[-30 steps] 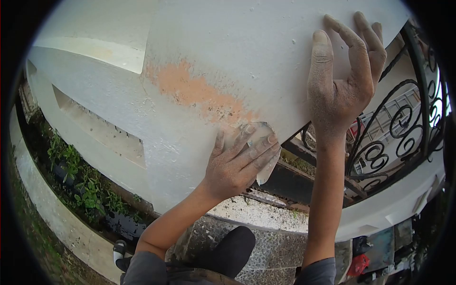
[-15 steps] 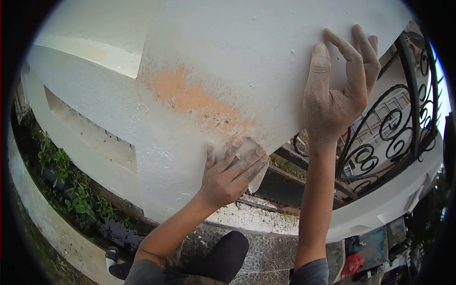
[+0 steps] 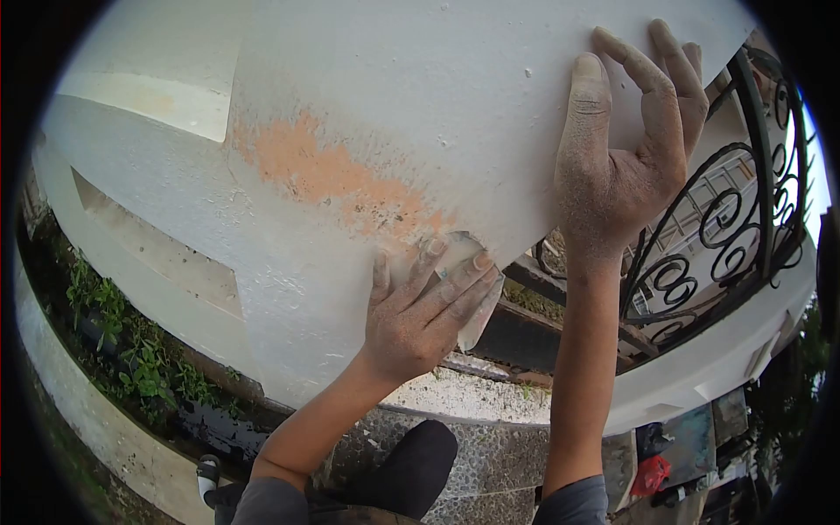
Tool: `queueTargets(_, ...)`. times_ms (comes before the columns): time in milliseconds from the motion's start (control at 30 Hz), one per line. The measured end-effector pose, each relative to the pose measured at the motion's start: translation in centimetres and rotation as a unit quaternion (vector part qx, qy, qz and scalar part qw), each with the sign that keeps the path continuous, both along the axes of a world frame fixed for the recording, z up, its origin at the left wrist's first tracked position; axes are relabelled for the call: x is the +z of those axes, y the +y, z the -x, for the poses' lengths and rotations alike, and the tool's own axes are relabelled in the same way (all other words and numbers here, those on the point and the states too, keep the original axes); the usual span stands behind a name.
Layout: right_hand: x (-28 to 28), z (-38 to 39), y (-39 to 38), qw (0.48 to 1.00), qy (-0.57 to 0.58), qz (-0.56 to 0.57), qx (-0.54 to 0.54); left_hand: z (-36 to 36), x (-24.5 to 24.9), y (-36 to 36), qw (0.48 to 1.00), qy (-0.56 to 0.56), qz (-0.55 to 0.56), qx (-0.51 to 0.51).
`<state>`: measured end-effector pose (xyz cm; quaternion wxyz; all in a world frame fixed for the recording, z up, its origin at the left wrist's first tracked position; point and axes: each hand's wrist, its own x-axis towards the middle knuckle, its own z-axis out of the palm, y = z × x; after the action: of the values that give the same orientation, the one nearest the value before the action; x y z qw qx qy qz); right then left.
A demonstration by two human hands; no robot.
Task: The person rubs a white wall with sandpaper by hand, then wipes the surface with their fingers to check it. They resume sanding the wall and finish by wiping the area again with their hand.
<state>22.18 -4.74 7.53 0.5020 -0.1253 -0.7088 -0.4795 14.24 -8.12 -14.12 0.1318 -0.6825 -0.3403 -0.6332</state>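
Note:
Dust covers both of my hands. My left hand [image 3: 420, 311] lies with spread fingers over a pale, thin sheet [image 3: 464, 254], pressing it against the white wall [image 3: 367, 79] at its lower edge. Just above and left of those fingers is a patch of bare orange surface [image 3: 332, 175] with rough, speckled edges. My right hand [image 3: 626, 157] rests at the wall's right edge, fingers apart and bent, holding nothing that shows.
A black wrought-iron fence [image 3: 761, 157] stands to the right. Plants [image 3: 144, 367] grow in a ditch at the lower left. Below are a pebbled pavement [image 3: 494, 464], my dark-clothed leg, and a red bag [image 3: 650, 475] at the lower right.
The wall and orange patch have shifted slightly left and up in view. My left hand is turned a little differently, and more of the sheet shows beside its fingers.

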Motion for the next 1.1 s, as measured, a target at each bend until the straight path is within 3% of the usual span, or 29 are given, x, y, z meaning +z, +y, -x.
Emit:
queueTargets(67, 0.1, -0.2, 0.1, 1.0, -0.004, -0.007, -0.001, -0.1, -4.0, -0.5, 0.998, -0.054, 0.041, -0.011)
queueTargets(167, -0.1, -0.2, 0.1, 1.0, -0.002, -0.006, -0.004, -0.6, -1.3, 0.4, 0.999, -0.033, -0.006, 0.008)
queueTargets(200, -0.1, -0.1, 0.2, 1.0, -0.001, -0.005, -0.007, -0.7, 2.0, 0.5, 0.998, -0.046, -0.036, -0.017)
queueTargets(300, -0.3, -0.2, 0.0, 1.0, -0.001, 0.001, -0.023, -0.2, 4.2, 0.2, 0.999, -0.02, -0.019, -0.023)
queueTargets(400, -0.6, 0.0, -0.4, 0.999, 0.0, 0.007, -0.048, -0.4, -2.9, -0.3, 1.0, -0.017, 0.008, -0.021)
queueTargets(467, -1.2, 0.2, -1.0, 0.997, 0.004, 0.015, -0.078, -0.7, -3.1, -0.1, 1.0, -0.022, 0.002, -0.016)
queueTargets(600, -2.0, 0.7, -2.1, 0.99, 0.007, 0.037, -0.138, -0.5, 2.9, -0.1, 1.0, -0.012, -0.019, -0.017)
queueTargets(767, -0.5, -3.4, 2.1, 0.99, -0.07, -0.072, -0.102, -0.9, -3.1, -0.1, 0.999, -0.035, -0.004, -0.017)
queueTargets(867, -0.7, -3.0, 2.1, 0.991, -0.067, -0.067, -0.099, -0.7, 2.1, 0.1, 0.999, -0.022, -0.027, -0.016)
queueTargets(967, -1.0, -3.0, 2.1, 0.992, -0.061, -0.054, -0.094, -0.5, 3.0, -0.2, 1.0, -0.004, -0.006, 0.001)
queueTargets(1100, -0.8, -3.1, 2.3, 0.994, -0.056, -0.057, -0.08, -0.9, -4.7, -0.4, 0.998, -0.058, 0.018, -0.021)
